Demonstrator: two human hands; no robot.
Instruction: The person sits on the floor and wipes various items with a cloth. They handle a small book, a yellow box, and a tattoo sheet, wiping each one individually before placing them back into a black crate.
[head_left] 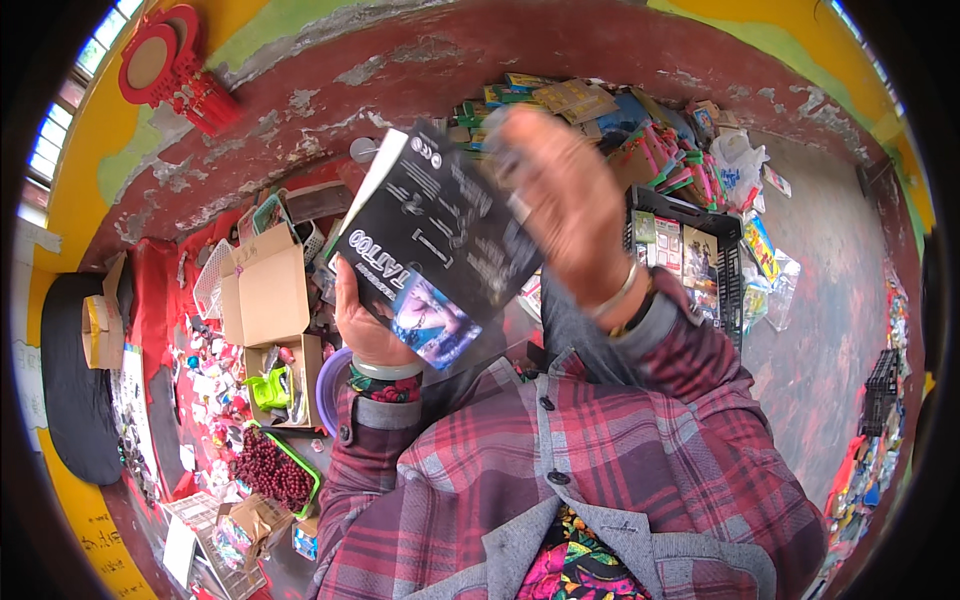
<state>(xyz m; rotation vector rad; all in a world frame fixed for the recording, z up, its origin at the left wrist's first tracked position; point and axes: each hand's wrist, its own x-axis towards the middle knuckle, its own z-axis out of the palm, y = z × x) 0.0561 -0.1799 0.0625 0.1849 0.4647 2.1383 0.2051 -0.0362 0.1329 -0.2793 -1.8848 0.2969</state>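
Observation:
My left hand [368, 322] grips the lower left side of a flat black packet [425, 235], its thumb on the printed front. The packet tilts in front of my chest and carries white print and a small bluish photo at its lower end. A white sheet edge [378, 170] shows behind it along the left, so it seems to be a small stack. My right hand [570, 190] hovers at the packet's upper right edge. Motion smears its fingers, and a greyish, see-through blur lies by them; I cannot make out whether they hold anything.
Right of my knees stands a black plastic crate [730, 225] holding flat printed packs. Boxes and pink-green goods [680, 155] pile up against the far wall. At left are an open cardboard box [265, 290], a purple basin [333, 390] and a green tray of dark red beads [275, 470].

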